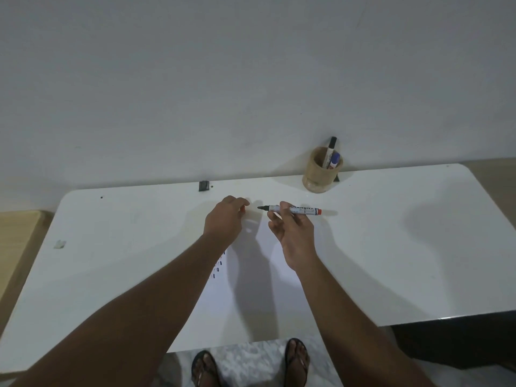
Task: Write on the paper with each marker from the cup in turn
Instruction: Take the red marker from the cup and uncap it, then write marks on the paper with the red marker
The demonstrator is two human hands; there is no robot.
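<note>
A: Two markers [331, 155] left in cup [321, 174], upper right of center by the wall. One black-capped, one blue.

B: And the 3rd?

A: Red one [293, 210] is out, uncapped, lying horizontal mid-frame, tip pointing left. Right hand [293, 233] pinches the barrel w/ fingertips, other fingers loose.

B: Cap?

A: Left hand [224, 219] curled shut, bit of red at its fingertips. Prob the cap, can't confirm.

B: Paper status?

A: Paper [251, 289] sits center-low on table [391, 247], below both hands. Few short blue and reddish marks near its left edge, partly hidden by left forearm. Can't read them.

B: So progress?

A: Est. partway. Some writing is done; can't tell which markers made it.
</note>
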